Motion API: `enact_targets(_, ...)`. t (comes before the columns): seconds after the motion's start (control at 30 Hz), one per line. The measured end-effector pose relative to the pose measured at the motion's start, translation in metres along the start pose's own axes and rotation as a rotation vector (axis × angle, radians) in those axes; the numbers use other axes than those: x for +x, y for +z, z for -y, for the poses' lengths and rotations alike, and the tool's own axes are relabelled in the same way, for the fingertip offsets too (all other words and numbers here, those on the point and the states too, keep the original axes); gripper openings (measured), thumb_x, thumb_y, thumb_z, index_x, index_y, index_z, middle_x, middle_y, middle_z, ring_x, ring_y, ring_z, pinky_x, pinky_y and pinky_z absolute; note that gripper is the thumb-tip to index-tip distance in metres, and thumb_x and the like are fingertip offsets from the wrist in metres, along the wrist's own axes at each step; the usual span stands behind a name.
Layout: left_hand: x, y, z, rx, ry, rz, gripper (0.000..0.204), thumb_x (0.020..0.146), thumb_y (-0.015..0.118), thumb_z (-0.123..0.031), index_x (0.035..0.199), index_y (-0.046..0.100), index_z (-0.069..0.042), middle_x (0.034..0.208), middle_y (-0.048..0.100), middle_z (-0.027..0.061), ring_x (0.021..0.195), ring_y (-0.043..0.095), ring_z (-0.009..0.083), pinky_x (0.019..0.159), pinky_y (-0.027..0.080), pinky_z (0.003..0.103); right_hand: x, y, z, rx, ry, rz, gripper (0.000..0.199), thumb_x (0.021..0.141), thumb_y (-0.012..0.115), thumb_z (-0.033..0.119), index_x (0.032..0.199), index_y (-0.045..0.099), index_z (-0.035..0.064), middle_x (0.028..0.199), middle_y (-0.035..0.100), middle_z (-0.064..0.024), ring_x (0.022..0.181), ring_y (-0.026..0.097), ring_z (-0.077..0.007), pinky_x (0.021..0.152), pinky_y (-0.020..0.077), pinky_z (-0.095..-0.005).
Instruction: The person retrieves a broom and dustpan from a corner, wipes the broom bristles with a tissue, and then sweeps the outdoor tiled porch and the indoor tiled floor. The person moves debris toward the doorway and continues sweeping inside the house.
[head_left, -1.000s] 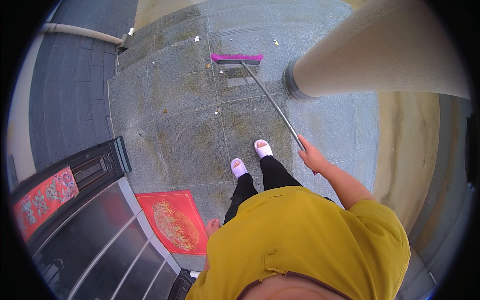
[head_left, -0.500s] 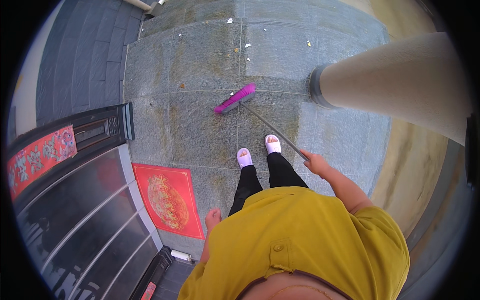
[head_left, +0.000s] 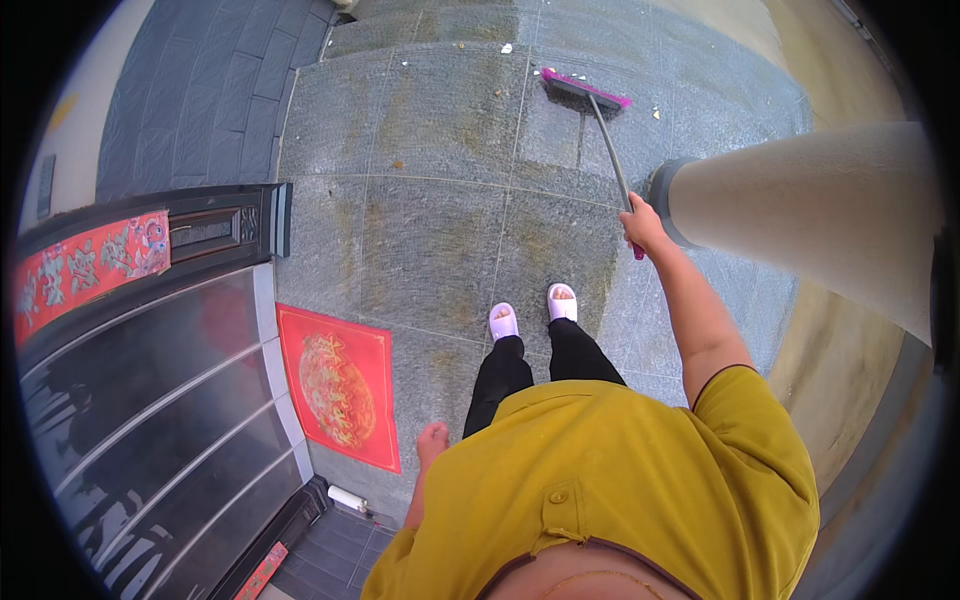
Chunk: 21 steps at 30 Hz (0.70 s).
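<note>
A broom (head_left: 602,125) (magenta bristles (head_left: 622,102), dark head (head_left: 580,95), slim grey handle (head_left: 615,165)) slants over the grey paving (head_left: 430,235), head end farthest out

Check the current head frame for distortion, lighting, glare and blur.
Head view: strong fisheye bend, black corners, curved floor joints; head view: soft, diffuse light on the paving; head view: pale reflections in the dark door panels; head view: broom and right hand fairly crisp, no obvious motion smear.

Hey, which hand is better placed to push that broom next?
Probably the right hand: it grips the broom handle with its arm stretched forward, while the left hand is down beside the body, away from it.
</note>
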<state>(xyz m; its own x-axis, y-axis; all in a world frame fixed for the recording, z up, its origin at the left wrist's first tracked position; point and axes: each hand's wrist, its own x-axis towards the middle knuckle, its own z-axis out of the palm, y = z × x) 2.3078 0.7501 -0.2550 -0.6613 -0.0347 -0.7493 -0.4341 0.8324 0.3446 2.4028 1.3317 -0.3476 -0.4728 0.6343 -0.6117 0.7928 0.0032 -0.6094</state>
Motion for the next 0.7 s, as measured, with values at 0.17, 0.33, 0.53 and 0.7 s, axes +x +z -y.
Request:
enact_targets(0.17, 0.014, 0.004, 0.05, 0.104, -0.026, -0.069, 0.023, 0.076, 0.063, -0.026, 0.09, 0.065, -0.008, 0.067, 0.061, 0.0053, 0.061, 0.056, 0.0132, 0.057, 0.045, 0.028, -0.048, -0.017, 0.004, 0.368, 0.045, 0.148, 0.06, 0.087, 0.051, 0.015, 0.139, 0.022, 0.0169, 0.063, 0.044, -0.0016, 0.046, 0.041, -0.008, 0.04, 0.0372, -0.0245)
enact_targets(0.33, 0.028, -0.007, 0.081, 0.214, 0.149, -0.044, 0.025, 0.076, 0.061, -0.03, 0.091, 0.066, -0.01, 0.078, 0.066, 0.0111, 0.076, 0.063, 0.0201, 0.068, 0.047, 0.032, -0.071, 0.029, -0.008, 0.54, 0.124, 0.481, 0.058, 0.088, 0.05, 0.017, 0.139, 0.021, 0.0207, 0.067, 0.046, -0.003, 0.047, 0.043, -0.0085, 0.04, 0.0377, -0.0238)
enact_targets(0.53, 0.09, -0.04, 0.015, 0.109, 0.331, -0.027, 0.025, 0.077, 0.061, -0.027, 0.093, 0.065, -0.009, 0.074, 0.065, 0.0094, 0.069, 0.062, 0.0183, 0.064, 0.048, 0.032, -0.02, 0.146, 0.092, -0.036, -0.293, 0.62, 0.051, 0.084, 0.049, 0.013, 0.132, 0.034, 0.0129, 0.064, 0.048, -0.0038, 0.043, 0.043, -0.0109, 0.036, 0.0376, -0.0256)
enact_targets(0.7, 0.103, -0.082, -0.118, 0.024, 0.05, -0.043, 0.023, 0.078, 0.06, -0.026, 0.09, 0.064, -0.007, 0.063, 0.059, 0.0046, 0.054, 0.055, 0.0124, 0.051, 0.045, 0.029, 0.018, 0.201, 0.157, 0.025, -0.653, 0.594, 0.053, 0.085, 0.05, 0.014, 0.134, 0.031, 0.0129, 0.062, 0.047, -0.003, 0.043, 0.043, -0.0101, 0.036, 0.0371, -0.0253)
